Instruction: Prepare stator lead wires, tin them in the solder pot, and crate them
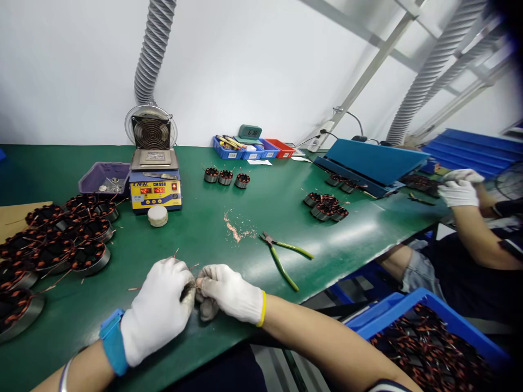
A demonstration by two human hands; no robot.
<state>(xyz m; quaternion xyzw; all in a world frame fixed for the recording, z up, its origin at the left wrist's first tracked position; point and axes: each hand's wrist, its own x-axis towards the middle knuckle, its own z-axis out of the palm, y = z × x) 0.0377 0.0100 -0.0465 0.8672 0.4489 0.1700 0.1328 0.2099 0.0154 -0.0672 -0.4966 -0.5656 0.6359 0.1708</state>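
My left hand [159,310], in a white glove, is curled around a wound motor stator that it almost fully hides; copper wire ends [176,253] poke out past the glove. Close against it, my right hand [232,294], also gloved, has thumb and fingers pinched together on what looks like a wire end [198,287] of that stator. Green-handled cutting pliers [281,256] lie spread on the green table [196,228], beyond my right hand. Copper clippings [235,231] are scattered there too. Many similar stators [92,256] are crowded at the left.
A soldering pot [156,190] with a fan stands at the back, a round whitish pad [157,216] before it. Purple tray [92,179], small bins [229,151] and three stators [225,177] sit farther back. A blue crate [408,305] of stators is at right, near a co-worker's gloved hands [460,190].
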